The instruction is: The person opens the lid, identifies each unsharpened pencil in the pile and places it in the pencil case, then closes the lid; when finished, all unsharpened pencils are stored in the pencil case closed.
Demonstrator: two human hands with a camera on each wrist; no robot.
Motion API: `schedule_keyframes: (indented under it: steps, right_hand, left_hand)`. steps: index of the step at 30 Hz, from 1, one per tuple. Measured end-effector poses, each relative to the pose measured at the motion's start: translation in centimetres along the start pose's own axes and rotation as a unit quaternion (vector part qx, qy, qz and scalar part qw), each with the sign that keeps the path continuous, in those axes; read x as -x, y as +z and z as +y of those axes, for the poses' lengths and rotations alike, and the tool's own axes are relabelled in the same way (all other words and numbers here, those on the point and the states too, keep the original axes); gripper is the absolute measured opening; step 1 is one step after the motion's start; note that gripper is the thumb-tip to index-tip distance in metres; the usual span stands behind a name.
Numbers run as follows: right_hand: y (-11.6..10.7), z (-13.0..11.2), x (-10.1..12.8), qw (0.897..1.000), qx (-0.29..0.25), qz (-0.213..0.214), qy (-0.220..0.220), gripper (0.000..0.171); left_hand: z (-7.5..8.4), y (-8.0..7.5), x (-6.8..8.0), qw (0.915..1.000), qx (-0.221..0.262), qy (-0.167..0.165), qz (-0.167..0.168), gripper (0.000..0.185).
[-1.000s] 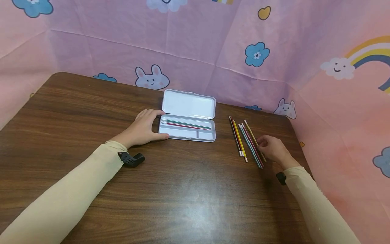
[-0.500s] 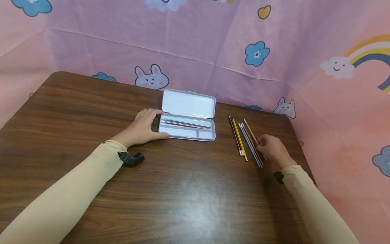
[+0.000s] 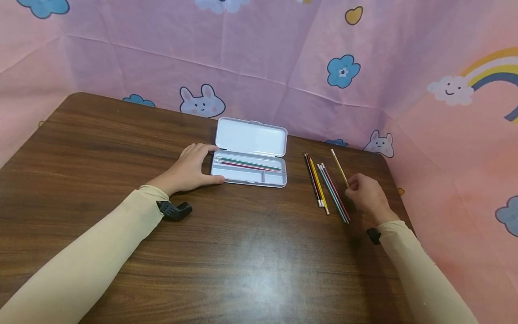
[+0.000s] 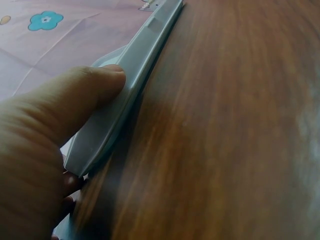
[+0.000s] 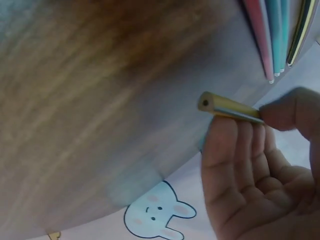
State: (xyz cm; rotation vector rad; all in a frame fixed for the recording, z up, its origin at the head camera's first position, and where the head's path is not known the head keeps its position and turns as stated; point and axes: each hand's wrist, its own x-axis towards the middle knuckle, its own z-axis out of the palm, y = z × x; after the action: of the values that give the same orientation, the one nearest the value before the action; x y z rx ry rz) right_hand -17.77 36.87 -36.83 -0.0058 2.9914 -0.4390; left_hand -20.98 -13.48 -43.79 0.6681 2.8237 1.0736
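Holding one yellow pencil above a brown table, two hands work at a pencil case.

At frame centre, one white pencil case lies open, lid raised, with two pencils inside, one green and one red. At its left end, the left hand grips the case, thumb on the near wall. At centre right, the right hand pinches the yellow pencil between thumb and fingertips. Just left of it, a row of about five loose pencils lies on the table.
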Motion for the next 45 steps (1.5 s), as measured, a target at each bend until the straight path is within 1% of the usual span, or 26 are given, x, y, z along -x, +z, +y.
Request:
schedule_keyframes:
  steps: [4,10,13,18,22,26,29,33,37,42,45]
  right_hand:
    - [-0.5,-0.7,-0.2,1.0,-0.011,0.009,-0.005,0.034]
    - [-1.1,-1.7,-0.5,1.0,0.0,0.015,-0.01,0.031]
    - [-1.3,-2.1,-0.7,0.999,0.006,0.032,-0.025,0.03]
    - [-1.6,-3.3,-0.9,0.996,0.01,0.064,-0.066,0.027]
    - [-1.5,-4.6,-1.1,0.99,0.011,0.1,-0.103,0.024]
    - [-1.0,-6.0,-1.3,0.978,0.019,0.142,-0.151,0.021]
    - [-0.6,-7.1,-1.7,0.97,0.019,0.16,-0.18,0.019]
    - [-0.1,-8.8,-2.1,0.966,0.02,0.159,-0.204,0.019]
    - [0.4,-10.9,-2.5,0.962,0.029,0.146,-0.23,0.02]
    - [1.6,-13.2,-3.0,0.951,0.049,0.133,-0.273,0.021]
    - [2.4,-14.4,-3.4,0.945,0.052,0.131,-0.296,0.02]
  left_hand:
    - [0.0,-0.1,0.0,1.0,0.001,-0.001,-0.001,0.096]
    - [0.1,-0.1,0.1,1.0,-0.001,-0.001,0.0,0.095]
    - [0.1,-0.1,0.1,1.0,-0.001,0.001,0.002,0.095]
    - [0.2,-0.1,0.1,1.0,0.001,-0.002,0.001,0.095]
    - [0.2,-0.1,0.0,1.0,0.004,-0.002,-0.002,0.095]
    - [0.1,0.0,0.0,1.0,0.004,-0.002,0.0,0.095]
    - [0.0,0.0,0.1,1.0,0.004,0.0,0.001,0.095]
    - [0.0,0.0,0.1,1.0,0.004,0.0,0.001,0.095]
    - [0.1,0.0,0.1,1.0,0.002,-0.003,0.004,0.095]
    - [0.2,0.0,0.2,1.0,0.003,-0.004,0.006,0.095]
    - [0.3,-0.1,0.2,1.0,0.003,-0.004,0.004,0.095]
